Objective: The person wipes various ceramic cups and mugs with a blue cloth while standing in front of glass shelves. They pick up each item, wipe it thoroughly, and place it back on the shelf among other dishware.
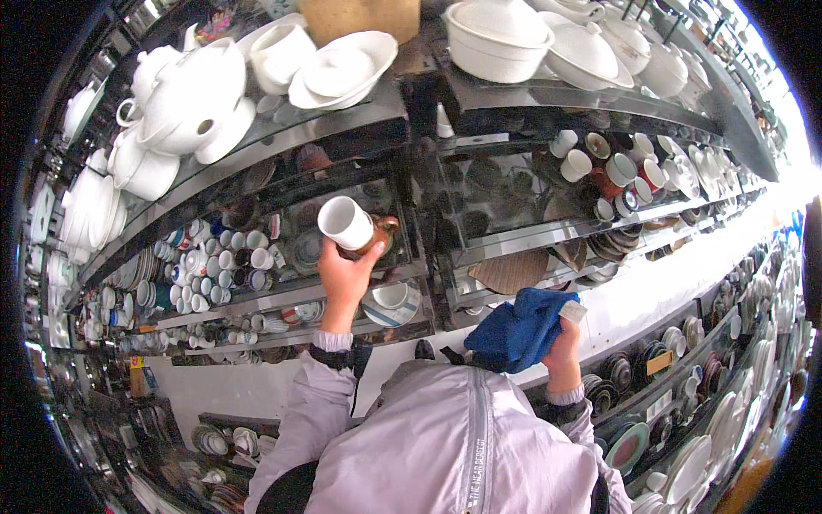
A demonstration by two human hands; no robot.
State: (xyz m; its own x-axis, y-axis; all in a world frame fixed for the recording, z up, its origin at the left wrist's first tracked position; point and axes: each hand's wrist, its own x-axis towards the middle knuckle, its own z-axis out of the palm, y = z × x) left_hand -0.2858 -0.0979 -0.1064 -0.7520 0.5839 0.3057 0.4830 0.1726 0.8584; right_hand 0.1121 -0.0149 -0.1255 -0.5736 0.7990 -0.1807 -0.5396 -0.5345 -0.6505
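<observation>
My left hand [345, 273] grips a white cup [350, 225], its mouth tipped up and to the left. A glossy brown ceramic part with a handle [389, 225] sits against the cup's right side, under my thumb. I cannot tell whether it is a separate mug or part of the same piece. Both are above a glass shelf [308, 212]. To the right, my right hand [563, 347] holds a bunched blue cloth [517, 331] with a pale tag [573, 312] at its corner. The cloth hangs apart from the cup, in front of the lower shelves.
White teapots [192, 96] and lidded casserole dishes [498, 42] line the top shelf. Small cups [225, 260] crowd the left shelf; more cups [620, 170] stand at right. Under my left hand is a blue-striped bowl [392, 303]. Stacked plates [687, 466] fill the racks behind.
</observation>
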